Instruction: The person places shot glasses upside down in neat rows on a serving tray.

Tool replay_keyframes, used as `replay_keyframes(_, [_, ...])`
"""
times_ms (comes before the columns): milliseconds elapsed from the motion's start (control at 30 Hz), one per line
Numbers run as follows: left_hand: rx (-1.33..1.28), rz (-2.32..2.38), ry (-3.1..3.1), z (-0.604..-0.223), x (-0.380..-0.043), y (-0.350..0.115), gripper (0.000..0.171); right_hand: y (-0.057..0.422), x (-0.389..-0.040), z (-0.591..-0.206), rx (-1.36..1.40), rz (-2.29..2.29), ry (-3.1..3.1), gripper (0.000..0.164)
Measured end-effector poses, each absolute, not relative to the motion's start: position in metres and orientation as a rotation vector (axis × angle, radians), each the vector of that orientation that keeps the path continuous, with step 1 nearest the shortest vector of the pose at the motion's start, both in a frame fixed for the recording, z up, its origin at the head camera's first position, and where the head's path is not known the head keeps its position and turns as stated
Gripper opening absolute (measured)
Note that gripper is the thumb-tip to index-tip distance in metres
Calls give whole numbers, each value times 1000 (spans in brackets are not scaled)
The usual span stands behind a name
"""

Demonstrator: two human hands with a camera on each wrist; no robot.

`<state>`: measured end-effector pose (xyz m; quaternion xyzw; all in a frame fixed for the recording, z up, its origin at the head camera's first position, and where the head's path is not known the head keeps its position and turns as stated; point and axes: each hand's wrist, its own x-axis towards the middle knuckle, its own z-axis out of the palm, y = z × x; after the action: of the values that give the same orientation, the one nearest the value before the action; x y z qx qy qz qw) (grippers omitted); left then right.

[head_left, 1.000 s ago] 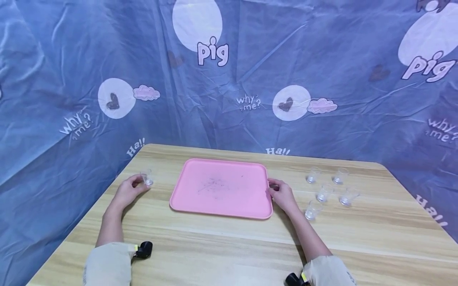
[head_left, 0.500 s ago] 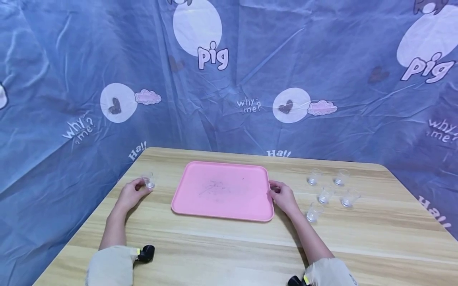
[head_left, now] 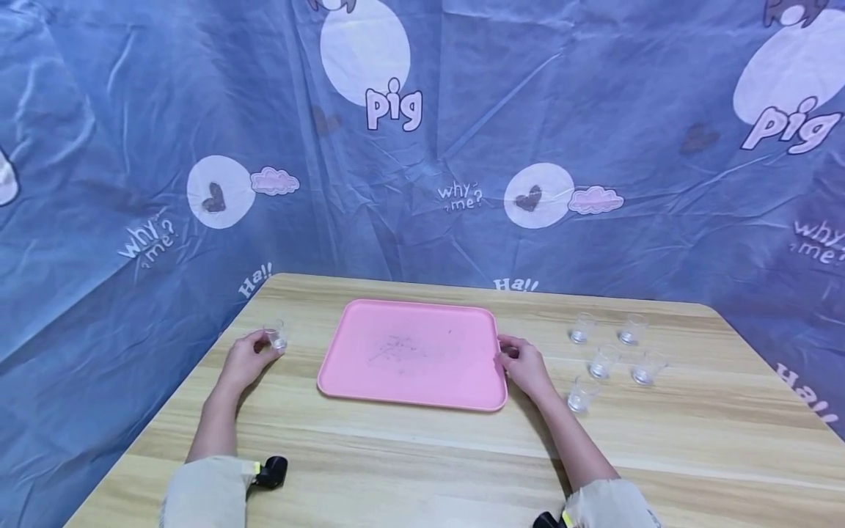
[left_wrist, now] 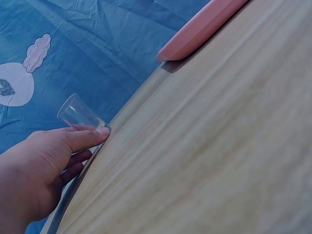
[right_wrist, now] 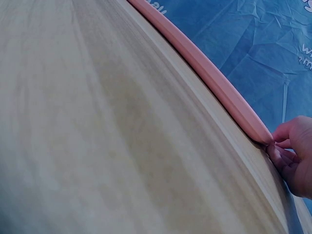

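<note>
While the left hand stands at the left side of the wooden table, its thumb and fingers pinch a clear cup low, near the base. The cup is at the fingertips, its wall and rim rising above the thumb in the left wrist view; it looks upright at the tabletop, well apart from the pink tray to its right. That tray lies flat in the middle. At its right edge the right hand grips the rim between thumb and curled fingers, so the whole tray extends leftward from that grip. Farther right, beyond the right hand, stand five more cups.

Compared with a second ago, the left hand's hold on its cup is unchanged, tray and right hand have kept their places against each other, and the five cups keep their layout; the scene merely sits slightly lower in the head view.

The held cup is small, see-through and wider at the mouth than at the base. The tray is rectangular with rounded corners, a raised rim and dark scuffs around its centre. The five cups look likewise transparent, with bright, thick-looking bottoms.
</note>
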<state>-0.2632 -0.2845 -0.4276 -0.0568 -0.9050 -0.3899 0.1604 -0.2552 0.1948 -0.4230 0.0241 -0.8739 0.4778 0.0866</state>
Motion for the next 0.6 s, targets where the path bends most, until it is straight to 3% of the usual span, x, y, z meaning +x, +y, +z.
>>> replay_keyframes(600, [-117, -1122, -2609, -426, -266, -283, 32, 196, -260, -423, 86, 1414, -2632, 40])
